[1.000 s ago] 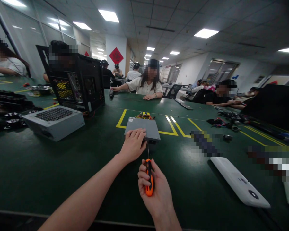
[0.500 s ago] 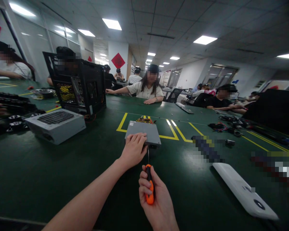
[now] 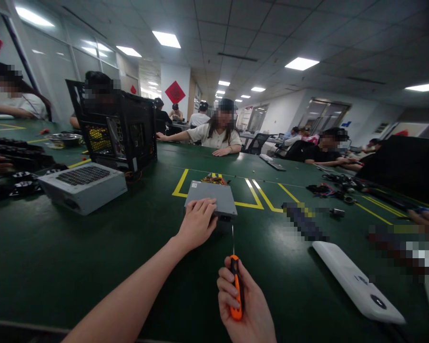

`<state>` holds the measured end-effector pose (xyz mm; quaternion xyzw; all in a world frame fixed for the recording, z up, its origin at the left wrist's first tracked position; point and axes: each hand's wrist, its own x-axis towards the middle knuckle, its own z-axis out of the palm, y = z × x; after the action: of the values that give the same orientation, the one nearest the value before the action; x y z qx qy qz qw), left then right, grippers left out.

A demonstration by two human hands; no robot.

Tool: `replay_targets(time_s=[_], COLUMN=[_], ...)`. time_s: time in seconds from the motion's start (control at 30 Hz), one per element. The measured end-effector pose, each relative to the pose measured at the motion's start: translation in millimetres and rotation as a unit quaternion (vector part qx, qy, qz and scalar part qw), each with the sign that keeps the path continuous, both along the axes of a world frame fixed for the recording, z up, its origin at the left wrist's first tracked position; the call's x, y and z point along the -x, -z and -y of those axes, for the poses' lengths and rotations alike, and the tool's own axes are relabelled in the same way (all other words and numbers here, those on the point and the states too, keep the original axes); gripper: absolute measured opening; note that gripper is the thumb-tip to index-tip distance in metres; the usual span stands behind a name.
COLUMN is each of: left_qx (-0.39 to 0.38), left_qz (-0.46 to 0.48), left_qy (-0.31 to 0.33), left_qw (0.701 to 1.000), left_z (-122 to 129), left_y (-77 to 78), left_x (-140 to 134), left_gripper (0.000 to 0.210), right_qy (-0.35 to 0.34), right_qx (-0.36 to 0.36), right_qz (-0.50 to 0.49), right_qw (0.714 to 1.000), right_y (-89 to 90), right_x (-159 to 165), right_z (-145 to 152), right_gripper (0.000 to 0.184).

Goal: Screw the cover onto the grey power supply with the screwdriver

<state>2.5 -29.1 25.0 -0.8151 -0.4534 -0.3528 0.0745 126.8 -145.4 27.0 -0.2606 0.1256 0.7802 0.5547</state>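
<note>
A grey computer power supply unit [image 3: 219,197] lies on the green table in front of me, with its bundle of coloured cables [image 3: 214,180] behind it. My left hand [image 3: 197,223] holds its near left part, fingers over the top and thumb at the near side. In my right hand [image 3: 245,300] is a screwdriver [image 3: 236,286] with an orange and black handle, fingers wrapped round it. Its thin shaft points up and away from me, and the tip appears just short of the unit's near face, apart from it.
A second power supply unit [image 3: 84,186] sits to the left, before an open black computer case [image 3: 119,126]. On the right lie a white elongated device [image 3: 357,281] and dark cables [image 3: 325,190]. A person [image 3: 221,128] sits across the table; a metal bowl [image 3: 65,139] stands far left.
My right hand has drawn the screwdriver back toward me and to the right, away from the power supply unit. My left hand stays on the unit. Another person's hand has appeared at the right edge.
</note>
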Motion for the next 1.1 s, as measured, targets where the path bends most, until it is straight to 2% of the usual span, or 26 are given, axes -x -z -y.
replay_targets(time_s=[0.23,0.4,0.53,0.7,0.9,1.1], left_qx=[-0.026,-0.076,0.017,0.111,0.128,0.121], left_qz=[0.04,0.108,0.052,-0.065,-0.141,-0.147], left_qy=[0.008,0.005,0.043,0.052,0.02,0.018], left_qw=[0.999,0.991,0.998,0.99,0.981,0.981], left_z=[2,10,15,15,12,10], left_y=[1.9,-1.4,-0.1,10.8,15.6,19.6], left_x=[2,4,3,-6,-16,-22], left_gripper=[0.025,0.018,0.016,0.02,0.028,0.027], right_qy=[0.024,0.022,0.021,0.029,0.021,0.012], right_qx=[-0.056,-0.12,-0.123,-0.119,-0.121,-0.149], right_qz=[-0.017,-0.022,-0.022,-0.021,-0.01,-0.01], right_qw=[0.998,0.992,0.992,0.992,0.992,0.989], right_y=[13.5,20.5,21.0,19.0,20.3,24.0], right_x=[-1,-5,-6,-5,-4,-4], right_z=[4,7,8,9,8,8], right_gripper=[0.036,0.026,0.027,0.029,0.03,0.017])
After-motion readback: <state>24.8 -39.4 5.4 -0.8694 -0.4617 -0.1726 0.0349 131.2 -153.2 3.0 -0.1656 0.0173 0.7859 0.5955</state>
